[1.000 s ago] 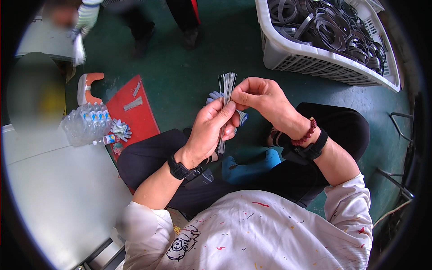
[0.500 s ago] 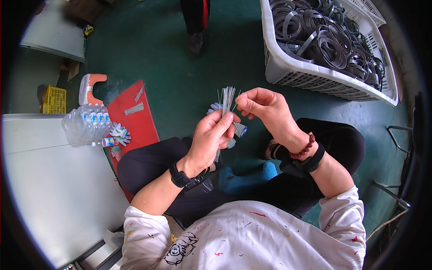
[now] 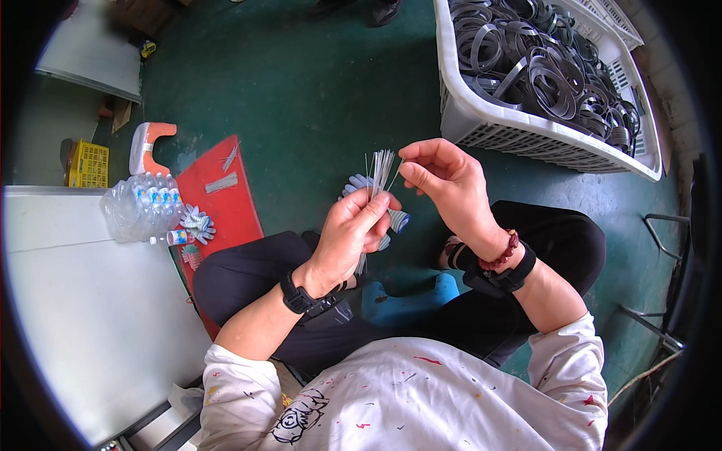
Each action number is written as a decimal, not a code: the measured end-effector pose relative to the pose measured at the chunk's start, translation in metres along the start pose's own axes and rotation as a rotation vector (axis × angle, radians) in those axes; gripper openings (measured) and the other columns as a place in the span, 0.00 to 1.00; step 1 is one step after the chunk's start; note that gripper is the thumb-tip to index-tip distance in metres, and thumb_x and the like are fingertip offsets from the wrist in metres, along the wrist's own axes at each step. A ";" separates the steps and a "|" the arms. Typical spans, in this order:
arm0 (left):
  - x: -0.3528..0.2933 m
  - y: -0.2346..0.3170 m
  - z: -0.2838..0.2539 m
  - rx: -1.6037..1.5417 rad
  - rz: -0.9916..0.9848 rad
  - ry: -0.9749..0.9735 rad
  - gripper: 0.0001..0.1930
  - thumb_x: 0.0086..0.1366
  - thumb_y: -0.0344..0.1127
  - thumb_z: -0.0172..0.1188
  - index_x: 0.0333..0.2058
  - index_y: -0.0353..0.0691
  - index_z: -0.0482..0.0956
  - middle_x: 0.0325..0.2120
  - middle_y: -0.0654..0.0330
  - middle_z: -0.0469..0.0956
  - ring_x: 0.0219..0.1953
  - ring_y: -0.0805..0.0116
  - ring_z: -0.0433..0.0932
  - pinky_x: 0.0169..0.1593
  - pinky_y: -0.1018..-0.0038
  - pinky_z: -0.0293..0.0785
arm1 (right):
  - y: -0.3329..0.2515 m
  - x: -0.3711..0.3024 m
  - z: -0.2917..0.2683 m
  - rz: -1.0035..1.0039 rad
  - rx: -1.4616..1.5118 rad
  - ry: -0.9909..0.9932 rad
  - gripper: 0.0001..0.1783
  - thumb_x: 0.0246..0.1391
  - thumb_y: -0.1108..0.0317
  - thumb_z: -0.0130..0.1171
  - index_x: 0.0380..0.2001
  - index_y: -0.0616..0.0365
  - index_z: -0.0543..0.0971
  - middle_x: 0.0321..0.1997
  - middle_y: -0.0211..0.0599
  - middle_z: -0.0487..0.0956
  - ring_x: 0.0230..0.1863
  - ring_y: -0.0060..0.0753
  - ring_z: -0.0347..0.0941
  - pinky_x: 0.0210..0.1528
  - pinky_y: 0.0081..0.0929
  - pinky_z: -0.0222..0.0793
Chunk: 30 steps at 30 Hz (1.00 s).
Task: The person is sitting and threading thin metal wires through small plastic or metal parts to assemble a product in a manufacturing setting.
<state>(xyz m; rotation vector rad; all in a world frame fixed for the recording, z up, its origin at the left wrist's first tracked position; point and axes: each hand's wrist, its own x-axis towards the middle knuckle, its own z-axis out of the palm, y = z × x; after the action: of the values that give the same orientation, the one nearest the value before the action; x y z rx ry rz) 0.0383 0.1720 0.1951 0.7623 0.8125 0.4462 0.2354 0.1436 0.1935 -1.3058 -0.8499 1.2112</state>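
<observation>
Right hand (image 3: 455, 180) pinching one thin strand (image 3: 395, 175) — left hand (image 3: 352, 224) closed around the bundle of wires (image 3: 382, 164).

A second ago the right fingertips were against the bundle; now they stand just to its right, the strand leaning out toward them, so one strand seems to be getting parted from the rest. The bundle rises from the left hand's grip at the middle of the scene. Another person's shoe (image 3: 385, 13) shows at the far edge. On the left, bottles (image 3: 120, 210) carry bluish labels (image 3: 155, 194) — their printing too small to make out.
</observation>
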 end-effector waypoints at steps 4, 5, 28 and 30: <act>0.002 -0.004 -0.003 0.001 0.005 -0.002 0.13 0.80 0.41 0.51 0.43 0.38 0.77 0.23 0.71 0.68 0.18 0.88 0.55 0.21 0.87 0.51 | 0.003 0.000 -0.002 -0.053 -0.073 -0.014 0.11 0.63 0.70 0.67 0.46 0.62 0.83 0.37 0.27 0.85 0.37 0.15 0.78 0.39 0.17 0.75; 0.002 -0.004 -0.004 0.016 0.002 0.001 0.13 0.80 0.43 0.52 0.43 0.38 0.78 0.23 0.71 0.69 0.18 0.88 0.55 0.21 0.86 0.51 | 0.003 0.000 -0.003 -0.043 -0.104 -0.019 0.11 0.64 0.69 0.67 0.47 0.61 0.82 0.39 0.27 0.84 0.36 0.15 0.78 0.39 0.17 0.74; 0.000 0.002 -0.020 -0.140 0.045 0.076 0.11 0.77 0.41 0.57 0.43 0.39 0.77 0.19 0.79 0.59 0.16 0.87 0.51 0.20 0.82 0.46 | -0.027 0.008 -0.010 -0.592 -0.181 0.114 0.01 0.68 0.77 0.56 0.40 0.64 0.75 0.44 0.46 0.86 0.40 0.28 0.84 0.34 0.19 0.75; 0.002 0.003 -0.023 -0.261 0.004 -0.048 0.13 0.78 0.44 0.55 0.43 0.39 0.78 0.21 0.77 0.62 0.17 0.87 0.52 0.21 0.83 0.47 | -0.027 -0.006 0.002 -0.747 -0.364 0.045 0.04 0.64 0.84 0.57 0.39 0.66 0.77 0.43 0.47 0.86 0.40 0.30 0.85 0.37 0.21 0.78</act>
<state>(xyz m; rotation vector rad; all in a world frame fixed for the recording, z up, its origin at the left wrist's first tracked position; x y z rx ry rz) 0.0216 0.1855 0.1860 0.5310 0.6917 0.5244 0.2368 0.1417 0.2211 -1.1201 -1.4078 0.4466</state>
